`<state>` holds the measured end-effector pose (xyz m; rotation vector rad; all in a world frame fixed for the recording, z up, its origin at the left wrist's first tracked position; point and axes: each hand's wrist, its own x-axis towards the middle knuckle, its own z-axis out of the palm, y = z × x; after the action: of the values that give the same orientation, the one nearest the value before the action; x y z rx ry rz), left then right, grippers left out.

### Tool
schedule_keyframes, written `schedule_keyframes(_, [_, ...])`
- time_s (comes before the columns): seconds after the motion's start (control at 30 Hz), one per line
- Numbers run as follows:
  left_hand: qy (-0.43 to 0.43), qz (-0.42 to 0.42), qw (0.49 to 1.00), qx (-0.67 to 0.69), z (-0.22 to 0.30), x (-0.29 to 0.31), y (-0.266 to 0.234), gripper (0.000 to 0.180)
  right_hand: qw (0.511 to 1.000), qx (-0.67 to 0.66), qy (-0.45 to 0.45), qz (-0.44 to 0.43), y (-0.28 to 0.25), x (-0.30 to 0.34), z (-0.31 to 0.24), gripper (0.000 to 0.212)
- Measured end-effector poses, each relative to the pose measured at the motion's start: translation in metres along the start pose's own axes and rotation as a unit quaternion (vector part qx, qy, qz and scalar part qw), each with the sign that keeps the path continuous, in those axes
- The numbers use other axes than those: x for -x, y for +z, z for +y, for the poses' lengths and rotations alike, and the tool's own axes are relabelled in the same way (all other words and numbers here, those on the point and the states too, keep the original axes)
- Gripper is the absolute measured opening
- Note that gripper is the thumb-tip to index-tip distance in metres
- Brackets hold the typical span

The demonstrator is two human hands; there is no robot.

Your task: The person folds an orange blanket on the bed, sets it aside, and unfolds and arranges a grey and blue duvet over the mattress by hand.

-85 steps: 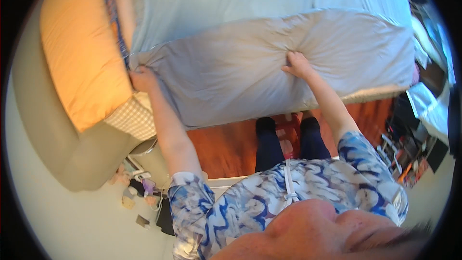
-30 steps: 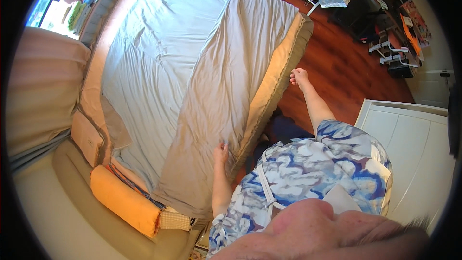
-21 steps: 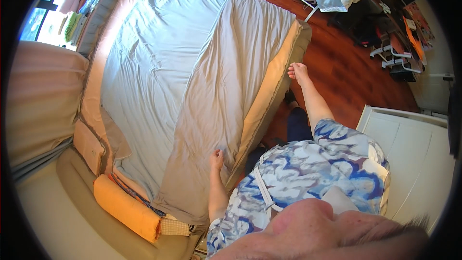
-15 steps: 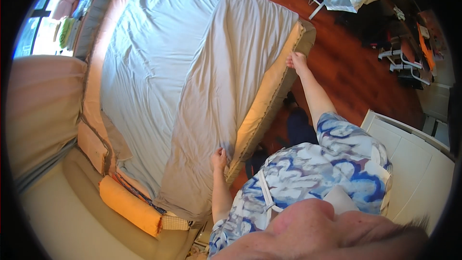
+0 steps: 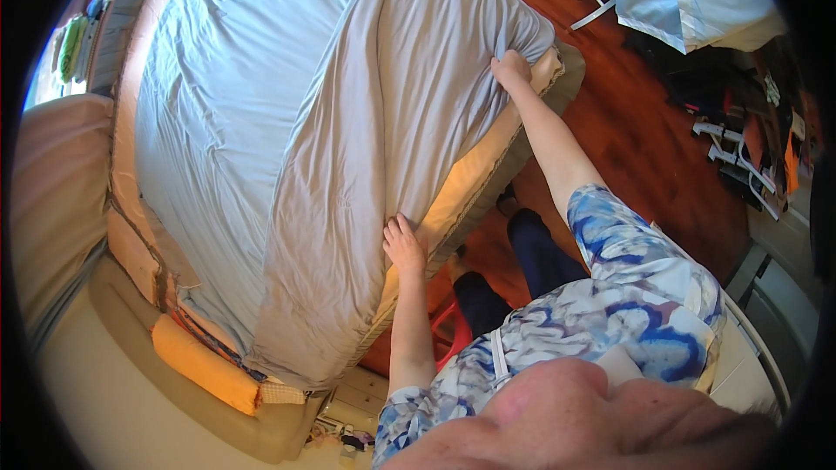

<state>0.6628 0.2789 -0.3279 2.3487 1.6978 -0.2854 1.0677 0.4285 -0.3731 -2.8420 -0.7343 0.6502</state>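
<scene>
head view: right hand now gripping grey sheet corner, left hand still flat, open.

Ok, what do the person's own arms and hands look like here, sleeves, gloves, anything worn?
Both hands are bare: no gloves, and no rings or watch that I can make out on the left hand or the right hand. The forearms are uncovered too. Short sleeves end near the elbows, part of a loose top with a swirling blue-and-white pattern.
</scene>
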Motion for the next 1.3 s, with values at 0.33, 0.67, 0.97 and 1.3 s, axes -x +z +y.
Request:
schedule_keyframes(0.33, [0.076, 0.003, 0.975, 0.206, -0.048, -0.008, -0.023, 0.015, 0.889, -0.352, -0.239, 0.166, -0.102, 0.023, 0.024, 0.028])
schedule_keyframes(0.67, [-0.154, 0.096, 0.955, 0.236, -0.089, 0.058, 0.018, 0.020, 0.709, -0.674, 0.176, -0.108, 0.011, 0.014, 0.113, 0.058])
schedule_keyframes(0.97, [-0.801, 0.227, 0.205, 0.514, -0.277, 0.221, 0.134, 0.068, 0.791, -0.551, 0.194, -0.185, 0.057, 0.077, 0.059, 0.070])
schedule_keyframes(1.3, [-0.662, 0.335, 0.052, 0.668, -0.395, 0.277, 0.221, 0.050, 0.865, -0.480, 0.138, 0.039, 0.083, 0.035, 0.069, 0.054])
